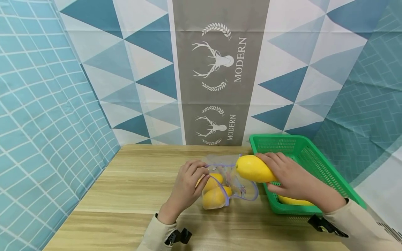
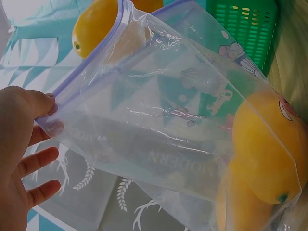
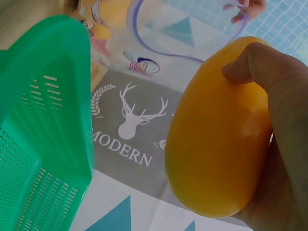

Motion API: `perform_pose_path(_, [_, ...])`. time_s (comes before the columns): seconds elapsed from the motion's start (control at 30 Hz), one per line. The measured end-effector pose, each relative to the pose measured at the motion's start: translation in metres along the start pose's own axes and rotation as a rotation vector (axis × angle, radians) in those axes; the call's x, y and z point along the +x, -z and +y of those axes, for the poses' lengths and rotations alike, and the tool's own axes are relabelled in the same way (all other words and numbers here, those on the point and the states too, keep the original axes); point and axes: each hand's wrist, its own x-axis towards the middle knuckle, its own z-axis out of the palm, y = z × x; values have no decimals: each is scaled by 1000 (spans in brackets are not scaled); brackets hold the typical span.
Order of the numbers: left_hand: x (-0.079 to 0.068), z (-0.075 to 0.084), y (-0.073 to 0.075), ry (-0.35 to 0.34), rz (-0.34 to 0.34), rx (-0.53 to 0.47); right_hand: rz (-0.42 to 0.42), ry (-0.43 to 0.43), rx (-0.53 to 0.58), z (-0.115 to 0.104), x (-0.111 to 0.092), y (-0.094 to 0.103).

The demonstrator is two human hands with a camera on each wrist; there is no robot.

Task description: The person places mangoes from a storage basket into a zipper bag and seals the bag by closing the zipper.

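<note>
the left hand (image 1: 189, 180), at nine o'clock of the clear bag (image 2: 154, 115), is pinching its purple rim (image 1: 226, 200), other fingers loose; two yellow fruits (image 1: 214, 198) are lying inside; at two o'clock, another yellow fruit (image 1: 252, 168) is filling the right hand's (image 1: 287, 174) curled grip; the green basket (image 1: 317, 164) is sitting at three!

The fruit (image 1: 254, 169) is yellow, the basket (image 1: 318, 169) green, bag rim (image 1: 226, 198) purple, backdrop (image 1: 157, 36) triangle-patterned.

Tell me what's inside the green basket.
At least one yellow fruit shows in the green basket; the right hand and forearm cover part of the interior; anything underneath can't be seen.
</note>
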Motion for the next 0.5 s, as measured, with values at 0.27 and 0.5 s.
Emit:
perform_pose_path(0.27, [0, 0, 0, -3, 2, -4, -19, 21, 30, -9, -1, -4])
perform_pose_path(0.5, [0, 0, 0, -3, 0, -3, 33, 87, 25, -18, 1, -11])
